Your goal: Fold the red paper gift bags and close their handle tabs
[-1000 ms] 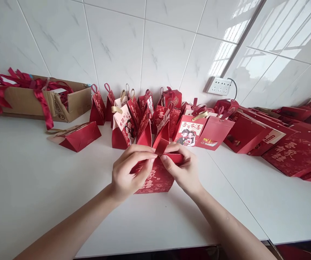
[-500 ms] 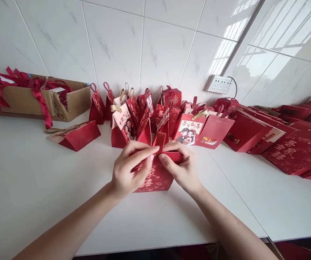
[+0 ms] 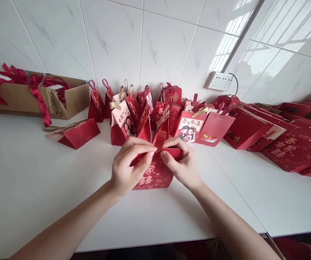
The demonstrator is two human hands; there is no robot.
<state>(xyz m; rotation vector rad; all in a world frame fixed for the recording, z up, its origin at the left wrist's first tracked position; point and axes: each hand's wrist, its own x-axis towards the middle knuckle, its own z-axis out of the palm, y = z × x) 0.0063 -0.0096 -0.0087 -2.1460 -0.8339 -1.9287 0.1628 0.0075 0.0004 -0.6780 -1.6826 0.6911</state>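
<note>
A red paper gift box (image 3: 158, 177) with pale printed characters stands upright in front of me on the white table (image 3: 112, 224). My left hand (image 3: 132, 168) pinches its top edge from the left, thumb and fingertips close to the middle. From the right, my right hand (image 3: 181, 160) grips the same top edge, its thumb on the near face. Between the fingertips a red ribbon loop (image 3: 160, 140) sticks up from the box top. My hands cover both upper corners of the box.
Several finished-looking red gift boxes with ribbon loops (image 3: 125, 124) stand behind. One box (image 3: 75, 133) lies on its side at left, near a cardboard carton (image 3: 71, 103) of red ribbons. Flat red boxes (image 3: 293, 151) lean at right. A power strip (image 3: 219, 81) is on the wall.
The fingertips of both hands have shifted slightly along the top edge near the ribbon loop. The box stays in place, and the whole view has tilted a little.
</note>
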